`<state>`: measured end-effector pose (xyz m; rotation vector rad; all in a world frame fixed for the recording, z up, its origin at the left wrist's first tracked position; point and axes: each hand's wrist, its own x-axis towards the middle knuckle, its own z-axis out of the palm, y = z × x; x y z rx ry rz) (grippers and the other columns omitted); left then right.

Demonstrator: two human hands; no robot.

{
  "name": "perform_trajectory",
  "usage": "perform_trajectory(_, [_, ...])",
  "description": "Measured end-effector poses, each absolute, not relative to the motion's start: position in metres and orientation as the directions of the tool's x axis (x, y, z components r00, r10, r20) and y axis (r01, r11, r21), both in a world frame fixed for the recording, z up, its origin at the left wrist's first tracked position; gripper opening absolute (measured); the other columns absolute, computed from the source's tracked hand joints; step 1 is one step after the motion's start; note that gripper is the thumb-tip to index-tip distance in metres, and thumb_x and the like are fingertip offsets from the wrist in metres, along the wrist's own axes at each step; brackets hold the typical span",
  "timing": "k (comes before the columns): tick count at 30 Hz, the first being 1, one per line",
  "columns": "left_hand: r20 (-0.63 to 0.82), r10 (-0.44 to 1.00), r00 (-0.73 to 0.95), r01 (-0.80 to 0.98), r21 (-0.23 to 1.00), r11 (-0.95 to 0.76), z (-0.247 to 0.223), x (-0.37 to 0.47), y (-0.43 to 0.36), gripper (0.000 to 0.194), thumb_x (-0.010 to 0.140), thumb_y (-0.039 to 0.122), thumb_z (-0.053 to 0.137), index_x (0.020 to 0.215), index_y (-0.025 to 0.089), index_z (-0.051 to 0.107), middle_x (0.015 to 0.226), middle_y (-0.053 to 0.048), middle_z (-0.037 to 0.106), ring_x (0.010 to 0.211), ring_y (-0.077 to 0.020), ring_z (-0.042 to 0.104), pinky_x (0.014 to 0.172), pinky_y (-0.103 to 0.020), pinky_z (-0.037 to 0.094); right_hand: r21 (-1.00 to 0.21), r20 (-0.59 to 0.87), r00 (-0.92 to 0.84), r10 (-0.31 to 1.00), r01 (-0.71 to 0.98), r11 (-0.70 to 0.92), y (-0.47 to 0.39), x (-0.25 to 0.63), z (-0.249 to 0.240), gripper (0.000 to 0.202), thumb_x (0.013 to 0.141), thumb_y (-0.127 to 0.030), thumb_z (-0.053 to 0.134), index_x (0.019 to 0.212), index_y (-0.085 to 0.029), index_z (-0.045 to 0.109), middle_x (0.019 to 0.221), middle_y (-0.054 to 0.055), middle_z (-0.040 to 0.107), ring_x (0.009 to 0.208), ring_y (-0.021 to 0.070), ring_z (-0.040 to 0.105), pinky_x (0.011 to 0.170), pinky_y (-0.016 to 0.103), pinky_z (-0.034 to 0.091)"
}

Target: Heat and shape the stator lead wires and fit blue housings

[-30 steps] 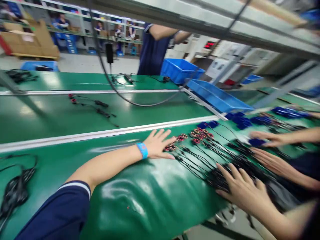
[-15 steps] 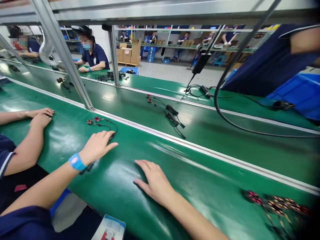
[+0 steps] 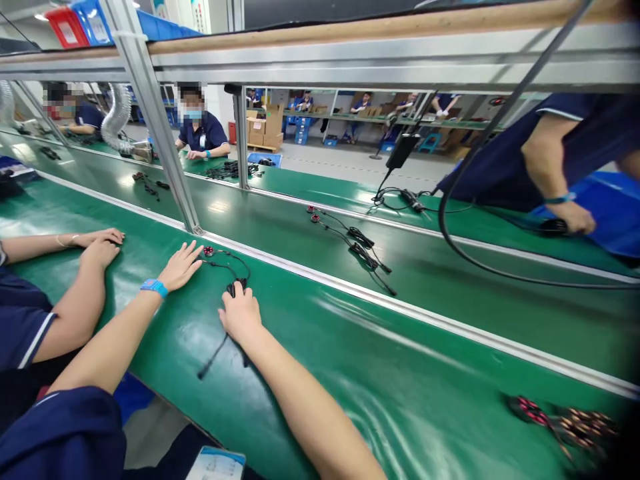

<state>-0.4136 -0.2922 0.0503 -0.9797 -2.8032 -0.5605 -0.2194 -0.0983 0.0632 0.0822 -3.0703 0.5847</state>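
My left hand (image 3: 181, 267), with a blue wristband (image 3: 154, 287), is open, its fingers stretched out beside a small round red part (image 3: 209, 251) with a black cable. A second round part is hidden at or under its fingertips. My right hand (image 3: 242, 312) curls over the coiled middle of the black cables (image 3: 237, 285), its fingers bent round them. From beneath that hand the cable ends (image 3: 204, 371) trail toward me on the green mat (image 3: 280, 393).
Beyond the metal rail (image 3: 350, 297) lie two more corded red parts (image 3: 314, 217). A pile of copper-coloured round parts (image 3: 583, 427) sits at right. A metal post (image 3: 157, 120) rises ahead. A co-worker's forearms (image 3: 75, 300) rest at left; another person's hand (image 3: 575, 217) is far right.
My right hand has moved left onto the cables. My left hand has let the cables go and shifted to the round parts. The view has tilted up.
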Motion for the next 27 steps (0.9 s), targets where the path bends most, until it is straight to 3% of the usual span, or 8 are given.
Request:
perform_trajectory(2, [0.198,0.642,-0.74,0.67,0.293,0.682,0.046,-0.419,-0.287,0.09,0.095,0.074,0.016,0.151,0.009,0.044,0.162,-0.019,0.035,0.155,-0.0391,0.02,0.125,-0.057,0.024,-0.362,0.027,-0.994,-0.11,-0.112,0.926,-0.077,-0.202,0.062,0.027,0.095,-0.026,0.058,0.121,-0.019,0.065,0.151,0.016,0.044,0.117,0.0334,0.054,0.092,0.049,0.053])
perform_trajectory(5, [0.177,0.703,-0.689,0.721,0.272,0.638,0.039,-0.41,-0.278,0.095,0.096,0.075,0.013,0.153,0.005,0.039,0.161,-0.02,0.036,0.155,-0.0368,0.022,0.125,-0.056,0.025,-0.363,0.029,-0.985,-0.173,-0.171,0.916,-0.04,-0.168,0.059,0.029,0.097,-0.016,0.049,0.12,-0.026,0.065,0.153,0.006,0.046,0.118,0.0268,0.055,0.099,0.044,0.051])
perform_trajectory(8, [0.166,0.767,-0.62,0.78,0.235,0.58,0.034,-0.384,-0.263,0.094,0.097,0.077,0.018,0.157,0.005,0.033,0.163,-0.019,0.032,0.154,-0.032,0.026,0.127,-0.049,0.026,-0.382,0.047,-0.99,-0.136,-0.144,0.913,-0.004,-0.125,0.051,0.032,0.098,-0.013,0.046,0.118,-0.025,0.067,0.152,0.008,0.047,0.122,0.027,0.054,0.104,0.045,0.048])
perform_trajectory(11, [0.148,0.831,-0.536,0.84,0.196,0.506,0.032,-0.346,-0.237,0.092,0.099,0.075,0.023,0.159,0.006,0.027,0.165,-0.018,0.028,0.154,-0.029,0.028,0.127,-0.045,0.027,-0.436,0.081,-0.996,-0.029,-0.062,0.898,0.034,-0.071,0.042,0.029,0.096,-0.014,0.05,0.112,-0.025,0.07,0.15,0.01,0.047,0.122,0.0286,0.056,0.104,0.049,0.048])
perform_trajectory(15, [0.132,0.907,-0.4,0.911,0.169,0.377,0.032,-0.29,-0.188,0.087,0.101,0.072,0.025,0.161,0.01,0.023,0.166,-0.015,0.027,0.155,-0.0313,0.024,0.125,-0.051,0.028,-0.499,0.038,-0.989,0.145,0.107,0.86,0.084,0.01,0.04,0.028,0.095,-0.015,0.047,0.102,-0.026,0.072,0.146,0.011,0.051,0.123,0.0285,0.058,0.104,0.052,0.048])
perform_trajectory(18, [0.151,0.953,-0.263,0.961,0.127,0.245,0.032,-0.252,-0.147,0.086,0.102,0.071,0.028,0.16,0.008,0.024,0.165,-0.016,0.027,0.155,-0.0345,0.022,0.124,-0.055,0.028,-0.54,-0.032,-0.963,0.267,0.242,0.806,0.113,0.065,0.051,0.025,0.094,-0.016,0.045,0.092,-0.024,0.068,0.138,0.011,0.059,0.129,0.0279,0.057,0.104,0.05,0.047])
perform_trajectory(23, [0.179,0.984,-0.023,0.998,-0.052,0.032,0.034,-0.202,-0.091,0.086,0.1,0.067,0.043,0.158,0.004,0.03,0.163,-0.019,0.029,0.153,-0.0384,0.026,0.122,-0.057,0.029,-0.585,-0.124,-0.87,0.478,0.453,0.673,0.149,0.126,0.071,0.012,0.089,-0.02,0.047,0.08,-0.022,0.054,0.112,0.01,0.07,0.126,0.0268,0.061,0.098,0.042,0.048])
perform_trajectory(27, [0.148,0.987,0.057,0.993,-0.11,-0.041,0.035,-0.182,-0.072,0.087,0.1,0.064,0.047,0.156,0.0,0.031,0.163,-0.021,0.028,0.154,-0.0391,0.023,0.122,-0.059,0.026,-0.571,-0.212,-0.797,0.565,0.571,0.59,0.165,0.151,0.082,0.008,0.089,-0.027,0.054,0.084,-0.024,0.049,0.105,0.006,0.071,0.108,0.0255,0.066,0.089,0.039,0.049])
